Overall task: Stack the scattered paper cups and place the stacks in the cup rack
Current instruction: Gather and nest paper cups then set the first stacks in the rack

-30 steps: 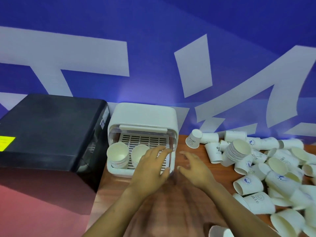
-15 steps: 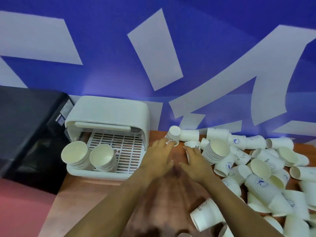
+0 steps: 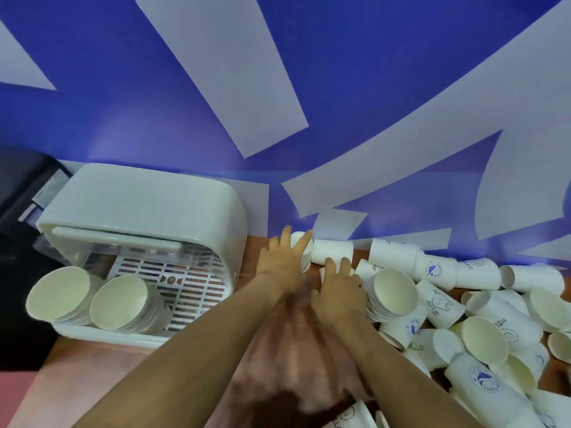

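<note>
Left hand [image 3: 282, 261] fingers spread on a paper cup [image 3: 304, 253], right hand [image 3: 338, 287] curled round another cup [image 3: 324, 271] beside it.

The white cup rack [image 3: 148, 211] holds two cup stacks [image 3: 89, 301] in front. Just right of the rack, the left hand [image 3: 282, 261] touches a cup [image 3: 304, 253]. The right hand [image 3: 338, 288] rests on another cup [image 3: 324, 271]. Farther right lie loose cups [image 3: 482, 322].
</note>
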Available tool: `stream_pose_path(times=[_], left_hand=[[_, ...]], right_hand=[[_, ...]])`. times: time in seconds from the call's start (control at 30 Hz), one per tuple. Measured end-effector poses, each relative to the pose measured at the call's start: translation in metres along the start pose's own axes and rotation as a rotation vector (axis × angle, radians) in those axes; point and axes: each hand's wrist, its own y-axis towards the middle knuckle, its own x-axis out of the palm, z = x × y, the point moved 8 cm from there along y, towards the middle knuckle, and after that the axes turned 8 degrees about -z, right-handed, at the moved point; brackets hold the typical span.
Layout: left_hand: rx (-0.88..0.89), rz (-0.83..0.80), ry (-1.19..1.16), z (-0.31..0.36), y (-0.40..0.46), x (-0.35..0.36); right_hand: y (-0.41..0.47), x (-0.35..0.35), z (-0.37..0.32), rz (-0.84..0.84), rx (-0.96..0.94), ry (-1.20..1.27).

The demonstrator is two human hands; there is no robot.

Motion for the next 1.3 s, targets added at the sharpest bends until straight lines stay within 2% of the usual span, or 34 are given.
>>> stream_pose_path(times=[0.3, 0.7, 0.9, 1.1, 1.3], left_hand=[[0.001, 0.012, -0.011, 0.006, 0.019, 0.005], [-0.040, -0.063, -0.065, -0.007, -0.019, 0.009], [-0.001, -0.042, -0.254, -0.010, -0.068, 0.007], [0.061, -0.032, -0.437, -0.015, -0.115, 0.007], [0.081, 0.066, -0.336, -0.028, -0.158, -0.017]], right_hand=[[0.012, 0.003, 0.001, 0.038, -0.011, 0.029], [-0.016, 0.008, -0.001, -0.085, -0.030, 0.202], [-0.058, -0.008, 0.009, -0.029, -0.071, 0.340], [-0.115, -0.036, 0.018, 0.125, -0.085, 0.405], [-0.156, -0.049, 0.010, 0.182, -0.063, 0.414]])
